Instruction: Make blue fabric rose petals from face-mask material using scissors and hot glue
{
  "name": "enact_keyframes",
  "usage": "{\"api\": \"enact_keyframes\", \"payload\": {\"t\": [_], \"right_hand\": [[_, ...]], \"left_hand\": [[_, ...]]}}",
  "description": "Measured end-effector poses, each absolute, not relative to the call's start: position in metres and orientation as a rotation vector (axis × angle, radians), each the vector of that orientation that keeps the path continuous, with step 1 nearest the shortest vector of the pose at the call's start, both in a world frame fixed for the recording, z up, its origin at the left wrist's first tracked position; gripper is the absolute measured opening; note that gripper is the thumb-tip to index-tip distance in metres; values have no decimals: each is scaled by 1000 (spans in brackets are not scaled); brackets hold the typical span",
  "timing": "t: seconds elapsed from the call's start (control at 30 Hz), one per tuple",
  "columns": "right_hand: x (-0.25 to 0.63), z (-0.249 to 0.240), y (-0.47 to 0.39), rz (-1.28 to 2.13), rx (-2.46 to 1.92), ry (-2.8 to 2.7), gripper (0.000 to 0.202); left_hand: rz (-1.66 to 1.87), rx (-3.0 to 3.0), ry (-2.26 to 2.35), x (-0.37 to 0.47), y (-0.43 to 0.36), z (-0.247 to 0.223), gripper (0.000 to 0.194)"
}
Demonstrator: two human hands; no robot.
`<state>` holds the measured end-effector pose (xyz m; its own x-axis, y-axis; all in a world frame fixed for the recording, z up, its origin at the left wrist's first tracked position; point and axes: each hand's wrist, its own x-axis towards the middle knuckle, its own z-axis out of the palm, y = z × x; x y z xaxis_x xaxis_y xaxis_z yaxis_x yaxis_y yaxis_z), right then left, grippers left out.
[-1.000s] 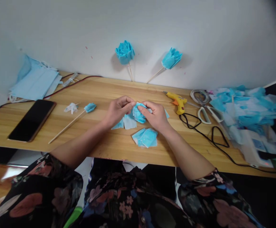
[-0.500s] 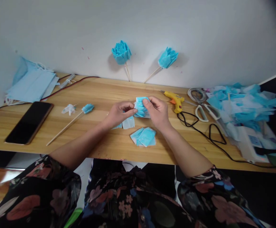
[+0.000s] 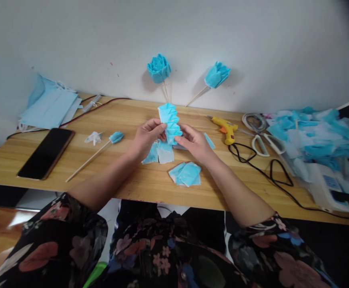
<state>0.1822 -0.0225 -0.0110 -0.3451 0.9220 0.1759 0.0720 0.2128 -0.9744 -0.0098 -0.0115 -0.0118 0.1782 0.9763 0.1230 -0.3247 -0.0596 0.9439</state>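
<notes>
Pleated blue strip (image 3: 170,120) | left hand (image 3: 147,138), right hand (image 3: 195,143) pinching it | white box (image 3: 321,194): label (image 3: 332,182) blurred

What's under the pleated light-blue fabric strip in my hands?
Flat pale-blue fabric pieces show on the brown wooden table, past the lower edge of the pleated strip; whatever it covers can't be seen.

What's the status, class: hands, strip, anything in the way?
Left hand and right hand on strip. Strip blue, pleated, edge zigzag. Squares lie close by, not blocking.
</notes>
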Motion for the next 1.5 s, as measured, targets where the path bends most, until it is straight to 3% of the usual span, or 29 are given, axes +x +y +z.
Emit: {"api": "enact_keyframes", "payload": {"t": [0.3, 0.57, 1.5], "right_hand": [[181, -17, -20, 1200, -1007, -1598, 44], [182, -17, -21, 1251, -988, -1640, 46], [180, -18, -21, 1234, -1016, -1532, 50]], "left_hand": [[1217, 1148, 752, -8, -12, -10, 33], [1239, 1228, 782, -6, -10, -14, 24], [1224, 1256, 807, -4, -13, -11, 28]]}}
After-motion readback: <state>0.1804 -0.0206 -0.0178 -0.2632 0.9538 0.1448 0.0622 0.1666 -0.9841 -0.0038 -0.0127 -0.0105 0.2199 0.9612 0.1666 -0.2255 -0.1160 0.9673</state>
